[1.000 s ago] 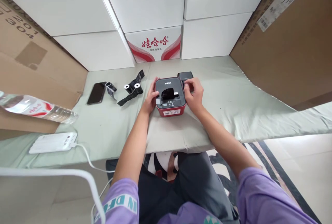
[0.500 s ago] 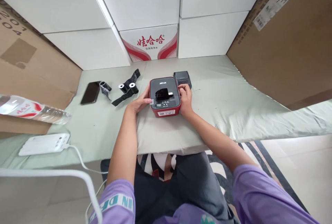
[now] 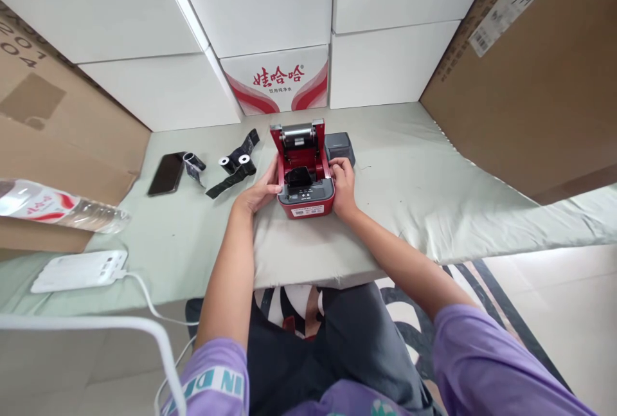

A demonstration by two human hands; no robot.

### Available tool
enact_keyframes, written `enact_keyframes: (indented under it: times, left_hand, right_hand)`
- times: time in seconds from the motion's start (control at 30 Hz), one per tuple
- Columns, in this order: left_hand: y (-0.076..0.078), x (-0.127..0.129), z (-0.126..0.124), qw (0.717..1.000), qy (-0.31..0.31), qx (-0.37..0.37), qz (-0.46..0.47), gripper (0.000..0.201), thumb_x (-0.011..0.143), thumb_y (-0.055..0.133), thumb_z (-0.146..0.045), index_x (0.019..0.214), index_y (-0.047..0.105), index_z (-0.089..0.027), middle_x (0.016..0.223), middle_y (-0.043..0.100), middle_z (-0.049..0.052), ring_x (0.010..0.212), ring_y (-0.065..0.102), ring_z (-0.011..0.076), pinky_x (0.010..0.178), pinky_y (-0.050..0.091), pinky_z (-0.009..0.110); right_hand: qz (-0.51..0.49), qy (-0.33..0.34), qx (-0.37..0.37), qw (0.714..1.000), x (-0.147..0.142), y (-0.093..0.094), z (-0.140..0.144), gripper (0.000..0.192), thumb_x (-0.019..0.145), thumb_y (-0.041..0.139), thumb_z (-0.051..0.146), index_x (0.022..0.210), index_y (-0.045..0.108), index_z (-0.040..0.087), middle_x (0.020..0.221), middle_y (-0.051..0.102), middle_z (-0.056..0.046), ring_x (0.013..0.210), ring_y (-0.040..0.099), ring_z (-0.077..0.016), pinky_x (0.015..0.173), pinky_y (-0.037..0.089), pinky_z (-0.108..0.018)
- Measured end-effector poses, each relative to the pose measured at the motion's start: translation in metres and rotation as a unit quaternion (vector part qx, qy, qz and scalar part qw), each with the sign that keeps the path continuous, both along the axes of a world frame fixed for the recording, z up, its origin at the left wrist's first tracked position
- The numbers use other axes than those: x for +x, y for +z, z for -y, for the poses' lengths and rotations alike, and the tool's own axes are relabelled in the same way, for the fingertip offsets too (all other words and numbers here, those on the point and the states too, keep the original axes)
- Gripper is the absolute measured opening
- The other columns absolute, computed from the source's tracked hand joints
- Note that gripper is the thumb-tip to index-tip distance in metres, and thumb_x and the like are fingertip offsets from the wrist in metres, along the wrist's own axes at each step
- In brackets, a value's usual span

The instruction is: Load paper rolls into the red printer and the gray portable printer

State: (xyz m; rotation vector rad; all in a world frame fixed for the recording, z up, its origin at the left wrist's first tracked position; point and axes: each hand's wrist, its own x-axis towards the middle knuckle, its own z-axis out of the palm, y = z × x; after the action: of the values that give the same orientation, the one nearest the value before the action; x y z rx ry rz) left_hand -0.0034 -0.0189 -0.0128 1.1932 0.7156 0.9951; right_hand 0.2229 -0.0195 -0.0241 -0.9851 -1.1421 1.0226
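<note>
The boxy red-and-black plastic printer (image 3: 308, 196) sits at twelve o'clock, its red plastic lid (image 3: 299, 156) raised. The left hand (image 3: 260, 192) grips its nine-o'clock side, the right hand (image 3: 343, 183) its three-o'clock side; best brace evenly, fingertips clear of the lid, glossy black strip (image 3: 297, 177) unpinched.

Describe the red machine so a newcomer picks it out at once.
Find the white box with red lettering at the back of the green-covered table. In front of it, slightly right of its middle, the red machine sits between the left hand and right hand. Its raised lid sets it apart from the dark object behind its right side.
</note>
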Motion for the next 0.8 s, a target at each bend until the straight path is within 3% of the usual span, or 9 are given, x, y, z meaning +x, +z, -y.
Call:
enact_keyframes:
  times: [0.13,0.23,0.33,0.4,0.47,0.53,0.6,0.7,0.8]
  left_hand:
    - [-0.007,-0.005,-0.004,1.0,-0.003,0.001,0.005,0.123,0.06,0.089,-0.037,0.166,0.027,-0.04,0.172,0.035,0.005,0.155,0.039,0.0354,0.125,0.039,0.049]
    - [-0.012,-0.01,-0.008,0.999,0.0,0.023,-0.023,0.122,0.062,0.091,-0.05,0.165,0.028,-0.039,0.168,0.04,0.008,0.15,0.047,0.0349,0.118,0.046,0.047]
    - [-0.011,-0.012,-0.013,0.986,0.1,0.099,-0.085,0.101,0.066,0.085,-0.066,0.153,0.045,-0.033,0.15,0.058,0.013,0.131,0.063,0.0308,0.102,0.055,0.042]
    - [-0.003,-0.009,-0.013,0.935,0.255,0.186,-0.16,0.066,0.076,0.078,-0.064,0.128,0.063,-0.027,0.126,0.069,0.01,0.11,0.069,0.0236,0.089,0.056,0.035]
    - [0.012,-0.002,-0.01,0.862,0.338,0.273,-0.261,0.033,0.085,0.073,-0.053,0.098,0.071,-0.022,0.102,0.073,0.007,0.088,0.068,0.0179,0.079,0.054,0.03]
    - [0.035,0.006,-0.007,0.821,0.274,0.322,-0.384,0.019,0.088,0.069,-0.04,0.085,0.074,-0.022,0.087,0.074,0.004,0.073,0.064,0.0162,0.072,0.05,0.031]
    - [0.059,0.013,-0.006,0.787,0.168,0.313,-0.505,0.015,0.088,0.069,-0.034,0.091,0.081,-0.026,0.082,0.077,0.003,0.072,0.066,0.0187,0.071,0.049,0.033]
    - [0.09,0.025,-0.01,0.735,0.065,0.274,-0.617,0.021,0.086,0.071,-0.033,0.102,0.085,-0.033,0.095,0.082,0.003,0.083,0.072,0.0242,0.072,0.049,0.034]
    - [0.105,0.04,-0.016,0.679,0.0,0.247,-0.692,0.031,0.087,0.068,-0.03,0.112,0.083,-0.039,0.106,0.083,0.001,0.091,0.074,0.0274,0.076,0.05,0.036]
  right_hand:
    - [0.003,0.004,0.0,1.0,0.0,0.001,0.0,0.025,0.094,0.045,0.052,0.098,0.048,0.027,0.083,0.048,0.0,0.074,0.048,-0.0181,0.072,0.046,-0.031]
    - [-0.01,0.008,0.001,1.0,0.0,0.002,-0.001,0.025,0.094,0.046,0.052,0.097,0.049,0.027,0.083,0.046,0.001,0.073,0.048,-0.0172,0.072,0.046,-0.031]
    - [-0.05,0.012,0.0,0.999,-0.001,0.002,-0.003,0.024,0.093,0.052,0.051,0.095,0.051,0.026,0.081,0.047,0.002,0.072,0.047,-0.0159,0.071,0.045,-0.03]
    - [-0.077,0.014,-0.002,0.997,-0.002,0.002,-0.004,0.023,0.092,0.055,0.049,0.093,0.053,0.026,0.08,0.047,0.002,0.071,0.046,-0.0154,0.07,0.044,-0.03]
    - [-0.096,0.019,-0.005,0.995,-0.002,0.002,-0.005,0.021,0.092,0.057,0.046,0.092,0.054,0.026,0.078,0.048,0.002,0.07,0.045,-0.015,0.069,0.043,-0.03]
    - [-0.105,0.022,-0.006,0.994,-0.003,0.001,-0.005,0.02,0.092,0.058,0.045,0.092,0.055,0.025,0.078,0.048,0.002,0.07,0.045,-0.0149,0.069,0.043,-0.03]
    - [-0.102,0.02,-0.007,0.995,-0.002,0.001,-0.005,0.02,0.092,0.057,0.045,0.093,0.054,0.026,0.078,0.048,0.002,0.071,0.046,-0.0155,0.069,0.043,-0.03]
    - [-0.088,0.016,-0.006,0.996,-0.002,0.002,-0.005,0.02,0.092,0.055,0.046,0.093,0.054,0.026,0.079,0.049,0.002,0.073,0.047,-0.0165,0.069,0.043,-0.03]
    - [-0.081,0.018,-0.004,0.997,-0.001,0.002,-0.005,0.018,0.092,0.054,0.043,0.092,0.055,0.025,0.08,0.049,0.002,0.073,0.048,-0.016,0.072,0.044,-0.031]
